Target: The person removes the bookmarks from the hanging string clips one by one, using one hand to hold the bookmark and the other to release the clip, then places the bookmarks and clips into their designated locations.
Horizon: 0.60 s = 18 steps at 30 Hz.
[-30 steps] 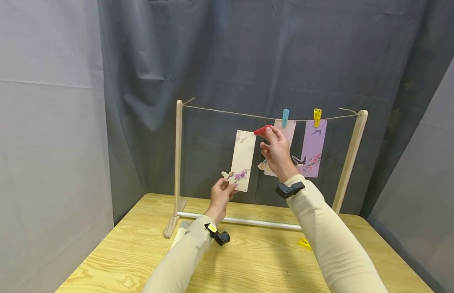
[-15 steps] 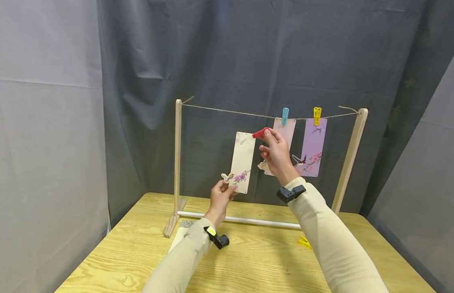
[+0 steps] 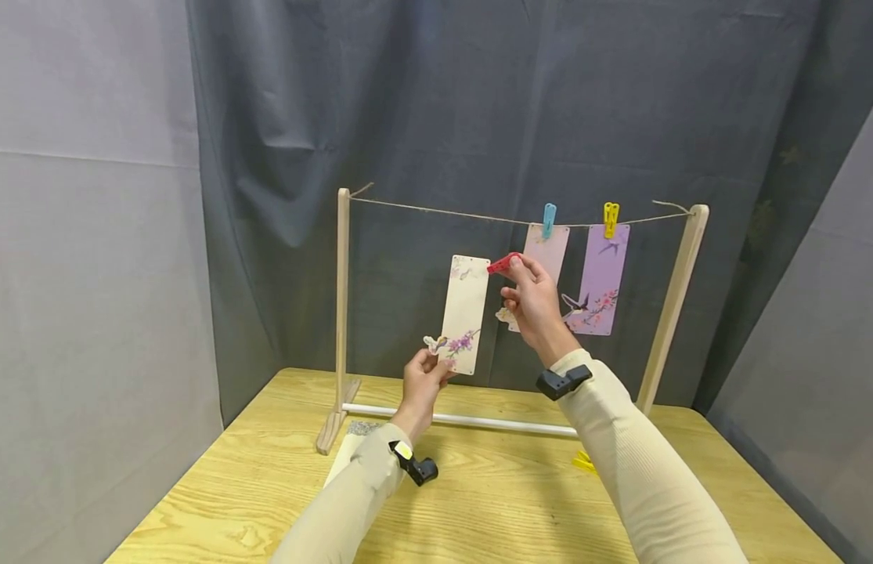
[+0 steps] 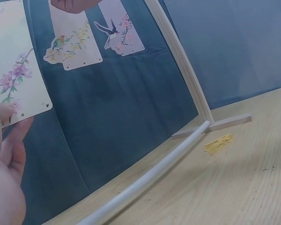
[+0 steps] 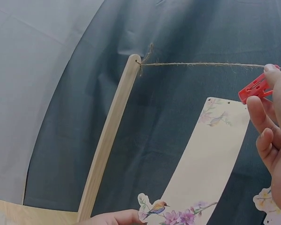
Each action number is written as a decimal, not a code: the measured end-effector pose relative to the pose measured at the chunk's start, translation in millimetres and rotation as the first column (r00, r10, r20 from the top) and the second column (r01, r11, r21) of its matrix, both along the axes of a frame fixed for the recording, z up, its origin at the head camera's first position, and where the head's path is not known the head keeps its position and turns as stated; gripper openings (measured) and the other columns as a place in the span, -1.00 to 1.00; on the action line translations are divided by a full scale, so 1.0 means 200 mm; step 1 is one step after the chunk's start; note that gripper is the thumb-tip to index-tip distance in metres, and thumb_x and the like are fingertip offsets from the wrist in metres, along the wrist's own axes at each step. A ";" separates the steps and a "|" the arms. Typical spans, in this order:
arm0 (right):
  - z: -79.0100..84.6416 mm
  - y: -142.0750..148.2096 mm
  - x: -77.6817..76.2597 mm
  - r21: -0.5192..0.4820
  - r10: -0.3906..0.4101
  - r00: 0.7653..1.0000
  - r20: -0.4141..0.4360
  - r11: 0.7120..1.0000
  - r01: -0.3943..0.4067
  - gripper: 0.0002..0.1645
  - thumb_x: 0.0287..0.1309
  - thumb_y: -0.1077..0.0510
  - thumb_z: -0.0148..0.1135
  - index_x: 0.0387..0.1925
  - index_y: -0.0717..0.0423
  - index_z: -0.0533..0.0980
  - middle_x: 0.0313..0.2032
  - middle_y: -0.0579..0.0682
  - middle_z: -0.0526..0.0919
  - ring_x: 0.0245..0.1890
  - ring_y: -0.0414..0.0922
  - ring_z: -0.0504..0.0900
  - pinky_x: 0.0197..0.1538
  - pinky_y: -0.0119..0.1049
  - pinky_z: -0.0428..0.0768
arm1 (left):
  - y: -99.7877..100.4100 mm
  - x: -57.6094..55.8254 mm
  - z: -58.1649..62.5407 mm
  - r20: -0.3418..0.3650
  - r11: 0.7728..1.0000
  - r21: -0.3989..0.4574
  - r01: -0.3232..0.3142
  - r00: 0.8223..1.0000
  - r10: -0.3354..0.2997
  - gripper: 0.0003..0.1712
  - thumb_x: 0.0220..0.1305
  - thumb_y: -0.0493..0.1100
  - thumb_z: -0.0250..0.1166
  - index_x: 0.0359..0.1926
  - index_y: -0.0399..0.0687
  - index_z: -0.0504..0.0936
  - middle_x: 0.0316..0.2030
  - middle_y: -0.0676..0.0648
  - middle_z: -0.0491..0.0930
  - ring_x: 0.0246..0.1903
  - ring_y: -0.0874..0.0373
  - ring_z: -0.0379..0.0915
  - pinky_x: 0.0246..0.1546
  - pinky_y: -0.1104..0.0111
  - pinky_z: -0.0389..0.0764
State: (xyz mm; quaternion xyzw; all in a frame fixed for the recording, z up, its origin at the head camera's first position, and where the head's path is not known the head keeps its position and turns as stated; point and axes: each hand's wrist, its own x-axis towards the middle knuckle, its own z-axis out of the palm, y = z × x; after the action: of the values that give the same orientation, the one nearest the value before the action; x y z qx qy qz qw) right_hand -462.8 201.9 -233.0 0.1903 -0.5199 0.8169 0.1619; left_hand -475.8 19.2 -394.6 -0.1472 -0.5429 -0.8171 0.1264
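My left hand [image 3: 423, 384] pinches the lower edge of a cream bookmark-like card [image 3: 466, 305], printed with a bird and purple blossoms. The card stands upright below the twine [image 3: 443, 211]. A red clothespin [image 3: 503, 263] is pinched between thumb and fingers of my right hand [image 3: 536, 301], its tip right at the card's upper right corner. In the right wrist view the red clothespin [image 5: 256, 89] overlaps that corner. Behind my right hand hangs a pink card [image 3: 546, 249] under a blue clothespin [image 3: 549, 221]. A purple card [image 3: 604, 278] hangs from a yellow clothespin [image 3: 611, 220] further right.
Wooden posts [image 3: 342, 305] hold the twine at both ends, joined low down by a white rod [image 3: 492, 424]. A loose yellow clothespin [image 4: 218, 144] lies on the wooden table [image 3: 492, 501]. Another pale card [image 3: 346, 454] lies partly under my left forearm.
Both hands have sunk slightly relative to the twine, taking the cream card and red clothespin with them. My grip on each is unchanged.
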 end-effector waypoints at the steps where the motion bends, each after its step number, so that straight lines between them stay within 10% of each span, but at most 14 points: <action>1: -0.01 0.00 0.00 0.004 0.000 1.000 0.001 1.000 0.000 -0.58 0.54 0.00 0.15 0.27 0.06 0.40 0.02 0.08 0.56 -0.62 -0.30 0.57 -0.55 -0.51 0.42 | 0.00 0.00 0.00 -0.002 1.000 0.000 0.000 1.000 0.000 -0.82 0.34 -0.41 0.33 -0.06 -0.30 0.60 -0.19 -0.10 0.74 -0.35 0.16 0.70 -0.37 0.42 0.50; 18: -0.07 0.03 0.04 0.011 0.008 1.000 0.020 1.000 -0.008 -0.47 0.52 -0.01 0.17 0.35 0.13 0.36 0.00 0.05 0.58 -0.64 -0.31 0.56 -0.53 -0.52 0.42 | -0.04 0.05 -0.06 0.006 0.999 -0.035 -0.036 0.999 0.037 -0.83 0.34 -0.35 0.38 -0.09 -0.25 0.62 -0.24 -0.05 0.72 -0.25 -0.03 0.72 -0.33 0.41 0.55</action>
State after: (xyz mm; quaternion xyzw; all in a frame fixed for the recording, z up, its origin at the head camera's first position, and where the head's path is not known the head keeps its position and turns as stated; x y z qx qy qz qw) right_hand -454.9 207.4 -246.7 0.1850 -0.5254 0.8164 0.1523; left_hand -466.0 12.1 -406.1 -0.1368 -0.5603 -0.8054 0.1368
